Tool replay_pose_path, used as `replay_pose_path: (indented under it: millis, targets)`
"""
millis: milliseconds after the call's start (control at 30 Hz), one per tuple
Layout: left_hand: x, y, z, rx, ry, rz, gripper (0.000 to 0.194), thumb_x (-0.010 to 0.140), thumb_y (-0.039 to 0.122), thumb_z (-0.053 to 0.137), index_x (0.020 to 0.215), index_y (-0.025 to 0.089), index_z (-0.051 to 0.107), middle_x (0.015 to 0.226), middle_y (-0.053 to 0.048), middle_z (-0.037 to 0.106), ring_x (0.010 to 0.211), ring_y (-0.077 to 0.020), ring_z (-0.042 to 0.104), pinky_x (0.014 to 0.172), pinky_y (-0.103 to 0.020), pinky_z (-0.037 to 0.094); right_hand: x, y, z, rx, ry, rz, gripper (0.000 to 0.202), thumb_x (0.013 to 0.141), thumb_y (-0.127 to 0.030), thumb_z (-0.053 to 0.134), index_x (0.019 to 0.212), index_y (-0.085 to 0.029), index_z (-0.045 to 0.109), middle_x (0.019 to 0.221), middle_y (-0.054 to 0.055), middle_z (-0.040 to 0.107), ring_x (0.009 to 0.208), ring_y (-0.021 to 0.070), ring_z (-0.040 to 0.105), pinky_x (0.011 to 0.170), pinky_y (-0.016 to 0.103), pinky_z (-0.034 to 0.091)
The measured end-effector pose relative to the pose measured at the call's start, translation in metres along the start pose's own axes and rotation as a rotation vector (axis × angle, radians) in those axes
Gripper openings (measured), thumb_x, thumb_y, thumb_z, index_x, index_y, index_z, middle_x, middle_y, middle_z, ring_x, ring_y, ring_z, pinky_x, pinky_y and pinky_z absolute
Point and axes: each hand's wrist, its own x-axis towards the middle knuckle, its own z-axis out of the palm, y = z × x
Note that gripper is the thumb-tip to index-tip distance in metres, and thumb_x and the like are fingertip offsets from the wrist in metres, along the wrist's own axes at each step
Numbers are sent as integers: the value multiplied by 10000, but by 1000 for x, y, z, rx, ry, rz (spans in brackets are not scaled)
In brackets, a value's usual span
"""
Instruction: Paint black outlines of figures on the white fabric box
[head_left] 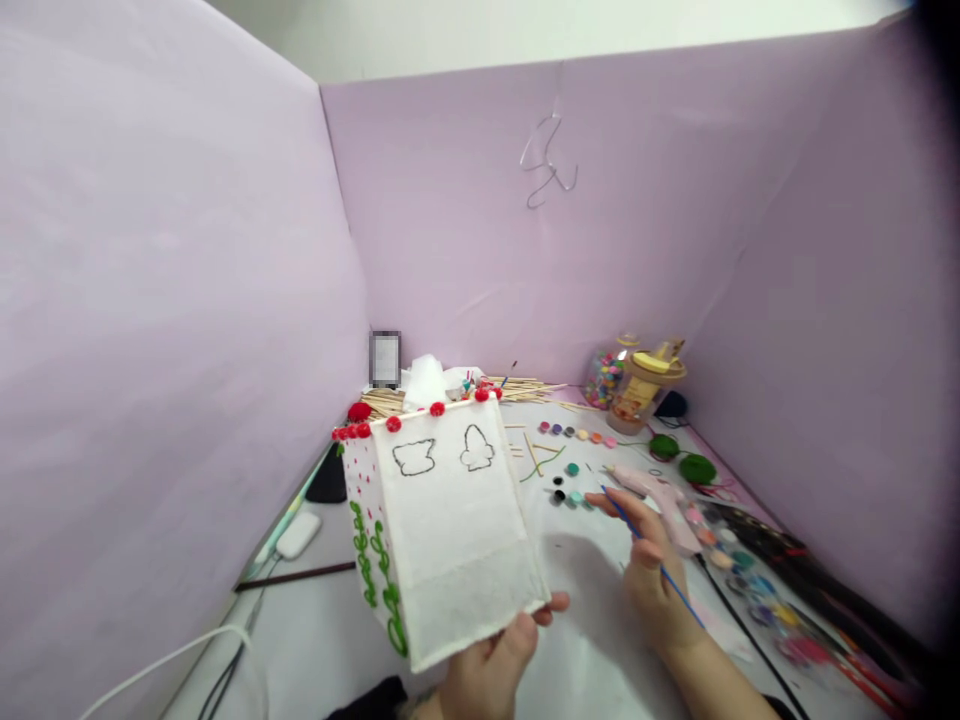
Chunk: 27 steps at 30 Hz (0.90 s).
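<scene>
At six o'clock in the view, just below its centre, a white box (pixel 457 540) is held up, tilted, above the pale table (pixel 585 640). Its broad face carries two black outlines (pixel 414 457) near the top; the narrow face at its nine o'clock has pink dots and green looped shapes (pixel 390 605). Red pompoms (pixel 437 409) line the top edge.

At the box's five o'clock, the left hand (pixel 499 665) pinches its lower corner, thumb in front and fingers behind. Toward four o'clock, apart from the box, the right hand (pixel 652 575) grips a slim blue stick (pixel 679 592) between thumb and fingers, fingertips partly extended.

Farther out from the box, small paint pots (pixel 573 469) lie at two to three o'clock, with a pink glue gun (pixel 667 508) at three, beyond them. A yellow-lidded container (pixel 637 395) and green balls (pixel 697 468) sit around two o'clock, wooden sticks (pixel 532 388) at one, crumpled white tissue (pixel 426 382) at twelve, and a white case (pixel 298 535) at nine. Bent wire (pixel 551 165) hangs on the lilac wall (pixel 450 220) toward one.
</scene>
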Motion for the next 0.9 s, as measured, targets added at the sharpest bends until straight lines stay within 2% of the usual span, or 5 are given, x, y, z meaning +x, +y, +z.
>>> replay_pose_path:
  millis: [200,367,533,633,900]
  targets:
    - [0,12,-5,-17,-18,-43,576,972,751,619,1168,280,886,1235,-112,866,1154,-360,812,1064,-493,629,-4,2,-2,-10,10,116,859,958,-878,175,1234,-252,694,1149,146,754,960,330,722,837,524,594]
    - [0,23,-9,-28,-78,-13,566,994,725,601,1196,274,877,1249,-119,862,1170,-377,809,1094,-527,611,-2,-9,-3,-39,-19,80,855,958,-881,177,1207,-267,718,1119,126,746,944,324,715,819,499,587]
    - [1,14,-18,93,-55,9,370,994,610,681,1202,372,873,1193,-78,882,1094,-344,833,1035,-475,654,2,-10,0,-104,22,100,555,1040,-709,426,1177,-259,721,1097,118,784,926,307,750,774,437,597]
    - [3,13,-23,153,-31,47,383,1002,615,659,1224,378,862,1197,-62,881,1103,-318,825,1030,-431,658,3,-11,1,-133,39,153,388,1043,-577,536,1121,-252,732,1074,110,809,942,297,769,788,416,607]
    - [3,14,-31,306,-158,102,490,1090,631,498,1367,349,788,1325,-65,833,1177,-268,782,1063,-372,633,6,-21,3,-61,86,197,385,1010,-567,596,974,-243,802,915,91,825,874,282,792,820,431,628]
